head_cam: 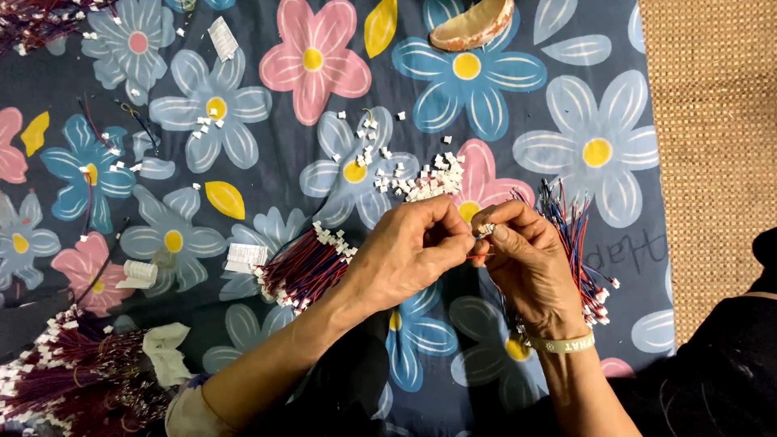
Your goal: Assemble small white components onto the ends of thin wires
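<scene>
The left hand (pixel 409 251) pinches thin wires at its fingertips, closed on them, meeting the right hand (pixel 526 263), whose thumb and fingers clamp a small white connector (pixel 485 230). Judging by this, seating goes best with the wires straight and the connector steady. Loose white connectors (pixel 421 182) lie just beyond; a finished wire bundle (pixel 303 271) sits left, bare wires (pixel 575 235) right, on the flowered cloth (pixel 267 105).

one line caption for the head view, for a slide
Left hand and right hand pinch a small white plug over a flowered cloth, beside wire bundles.
</scene>
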